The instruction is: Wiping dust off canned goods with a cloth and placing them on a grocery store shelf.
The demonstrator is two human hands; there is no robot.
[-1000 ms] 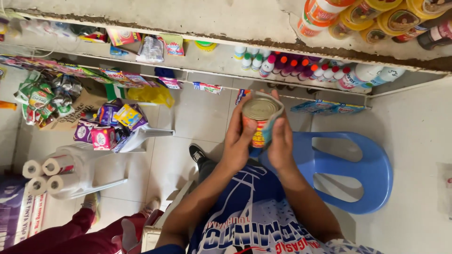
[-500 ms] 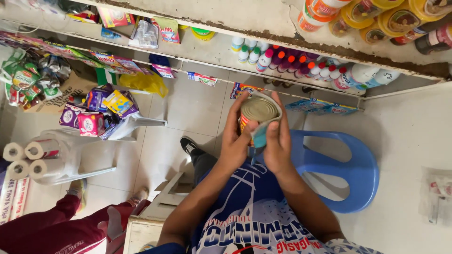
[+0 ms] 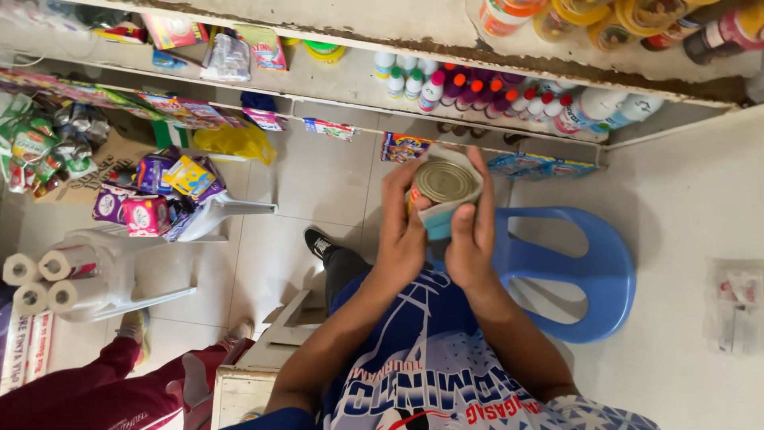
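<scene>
Can (image 3: 443,181), round, gold metal top facing the camera, label partly red and pale blue; held up in front of the chest, above the blue chair (image 3: 573,271).
Left hand (image 3: 403,231): wrapped on the can's left side, fingers curled up along its wall, thumb near the rim. Grip closed on the can.
Right hand (image 3: 471,239): wrapped on the can's right side, fingers reaching past the top edge, thumb on the near wall. Grip closed on the can.
Chair: plastic, just right of the can and below it, on pale floor tiles.
Bottles (image 3: 485,99): row with red, purple and green caps, on the shelf beyond the can.
Packets (image 3: 159,195): purple and pink, heaped on a white stool well left of the can.
Paper rolls (image 3: 40,279): white, stacked far left of the can.
Leg (image 3: 87,394): another person's, in maroon trousers, lower left of the can.
</scene>
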